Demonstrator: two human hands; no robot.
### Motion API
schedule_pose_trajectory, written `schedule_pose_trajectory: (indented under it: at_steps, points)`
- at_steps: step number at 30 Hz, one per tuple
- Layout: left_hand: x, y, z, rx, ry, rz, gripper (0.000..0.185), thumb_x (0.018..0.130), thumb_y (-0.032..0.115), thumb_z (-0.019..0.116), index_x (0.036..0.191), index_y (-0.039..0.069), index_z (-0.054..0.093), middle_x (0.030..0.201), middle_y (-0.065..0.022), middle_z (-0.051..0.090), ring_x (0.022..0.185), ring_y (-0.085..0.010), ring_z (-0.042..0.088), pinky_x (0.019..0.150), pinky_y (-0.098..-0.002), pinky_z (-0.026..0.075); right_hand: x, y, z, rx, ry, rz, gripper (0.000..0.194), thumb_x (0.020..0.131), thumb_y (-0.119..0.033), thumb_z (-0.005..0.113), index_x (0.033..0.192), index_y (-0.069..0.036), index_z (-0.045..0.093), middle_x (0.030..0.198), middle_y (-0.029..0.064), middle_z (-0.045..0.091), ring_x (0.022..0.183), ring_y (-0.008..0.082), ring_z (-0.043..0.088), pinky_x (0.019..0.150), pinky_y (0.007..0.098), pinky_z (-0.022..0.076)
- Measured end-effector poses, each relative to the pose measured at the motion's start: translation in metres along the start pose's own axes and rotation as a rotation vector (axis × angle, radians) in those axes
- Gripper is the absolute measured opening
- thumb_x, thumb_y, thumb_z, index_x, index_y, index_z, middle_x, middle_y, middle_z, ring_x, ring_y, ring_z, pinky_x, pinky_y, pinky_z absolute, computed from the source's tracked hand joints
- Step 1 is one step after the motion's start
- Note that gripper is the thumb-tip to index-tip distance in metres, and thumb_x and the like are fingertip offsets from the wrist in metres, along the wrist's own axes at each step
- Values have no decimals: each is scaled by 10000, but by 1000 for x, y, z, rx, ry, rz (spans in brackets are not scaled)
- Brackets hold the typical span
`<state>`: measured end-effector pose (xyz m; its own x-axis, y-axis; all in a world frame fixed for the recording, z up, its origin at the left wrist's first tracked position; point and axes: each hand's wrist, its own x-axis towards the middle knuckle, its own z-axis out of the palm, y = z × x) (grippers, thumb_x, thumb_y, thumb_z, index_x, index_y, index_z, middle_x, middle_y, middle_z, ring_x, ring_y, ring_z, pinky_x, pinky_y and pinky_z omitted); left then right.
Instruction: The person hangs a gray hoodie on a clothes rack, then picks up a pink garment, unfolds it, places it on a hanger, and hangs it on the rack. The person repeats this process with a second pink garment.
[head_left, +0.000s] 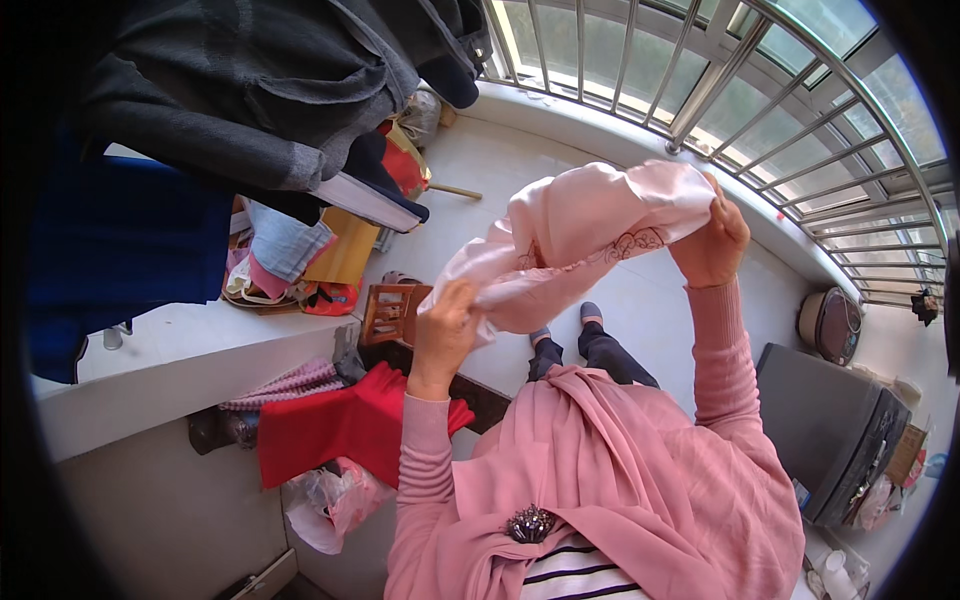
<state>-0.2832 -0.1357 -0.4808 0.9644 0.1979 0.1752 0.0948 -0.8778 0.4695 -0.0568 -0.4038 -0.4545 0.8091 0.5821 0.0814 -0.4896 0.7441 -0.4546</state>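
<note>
A pale pink, shiny fabric piece (570, 232) with dark scroll-patterned decoration is stretched between my two hands, in front of my body and above the tiled floor. My left hand (450, 322) grips its lower left end, with the fingers closed on the cloth. At the upper right end my right hand (716, 236) grips the other edge, raised higher than the left. The cloth bunches and folds between them, so its full shape cannot be told.
Dark grey garments (285, 97) hang at the upper left beside a blue cloth (135, 247). A metal railing (720, 97) runs along the windows. A red cloth (337, 427) lies left of me, near a small wooden stool (388, 313). A dark grey appliance (825, 427) stands at right.
</note>
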Motion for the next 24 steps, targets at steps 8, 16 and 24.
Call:
schedule_pose_trajectory:
  at_steps: [8,16,24]
  points:
    - [43,27,18,-847,-7,-418,486,797,88,794,1237,9,605,1107,-74,665,807,-108,617,667,-255,513,20,29,26,198,-105,164,164,895,-154,607,944,-15,535,995,141,608,912,228,632,787,354,554]
    - [66,40,26,-1053,-335,-169,187,884,62,675,1048,-25,648,983,-55,660,848,-86,594,729,-245,511,32,6,26,111,-177,151,171,906,-173,594,861,-40,498,917,121,603,786,184,609,680,303,527]
    - [86,70,-4,-1140,-215,-173,437,859,91,742,1256,28,571,1183,-60,641,939,-105,624,791,-245,538,41,6,20,120,-275,233,211,841,-195,652,821,-34,517,932,175,631,784,216,620,689,315,533]
